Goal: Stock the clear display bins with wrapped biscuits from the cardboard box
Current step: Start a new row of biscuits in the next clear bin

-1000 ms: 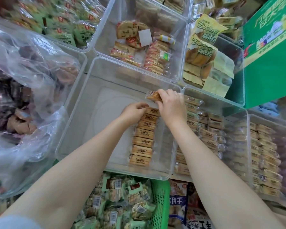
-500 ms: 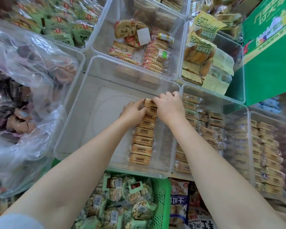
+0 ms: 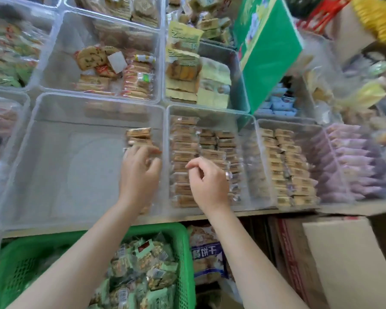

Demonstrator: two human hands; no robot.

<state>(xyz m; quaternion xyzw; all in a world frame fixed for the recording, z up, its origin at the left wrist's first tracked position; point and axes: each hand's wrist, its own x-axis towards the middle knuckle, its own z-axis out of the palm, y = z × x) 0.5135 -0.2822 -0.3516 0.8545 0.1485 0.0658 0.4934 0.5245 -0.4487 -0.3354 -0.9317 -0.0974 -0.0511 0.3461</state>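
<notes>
We see the left hand (image 3: 139,175) inside the large clear bin (image 3: 54,175), its fingers (image 3: 143,152) spread and relaxed, the tips resting on the row of wrapped biscuits (image 3: 138,136) that lines the bin's right wall — no pack is gripped. The right hand (image 3: 210,186) hovers above the neighbouring bin (image 3: 243,121), which is filled with the same biscuits; its fingers curl loosely and hold nothing. The cardboard box (image 3: 343,259) sits at lower right, below the shelf edge. A green basket (image 3: 183,253) of small packets stands below the left arm.
</notes>
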